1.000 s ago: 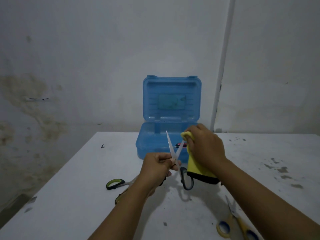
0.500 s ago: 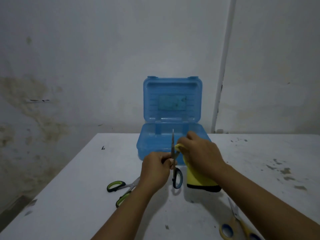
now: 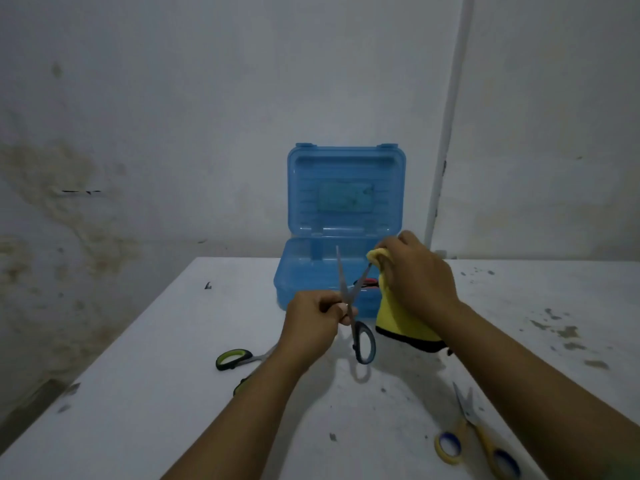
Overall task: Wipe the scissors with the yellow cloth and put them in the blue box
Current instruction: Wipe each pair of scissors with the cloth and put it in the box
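In front of the open box [image 3: 332, 271], the left hand [image 3: 313, 322] grips the scissors [image 3: 351, 299] at the pivot, blades spread upward to expose each edge. The right hand [image 3: 415, 275] pinches the cloth [image 3: 398, 323] round the right blade tip, evidently for wiping.

A bare, dim room, more like a plain back room or storeroom than a fitted workplace: stained, blotchy plaster walls [image 3: 69, 188], a white pipe [image 3: 450, 133] running up one, and a scuffed white table [image 3: 138, 375].
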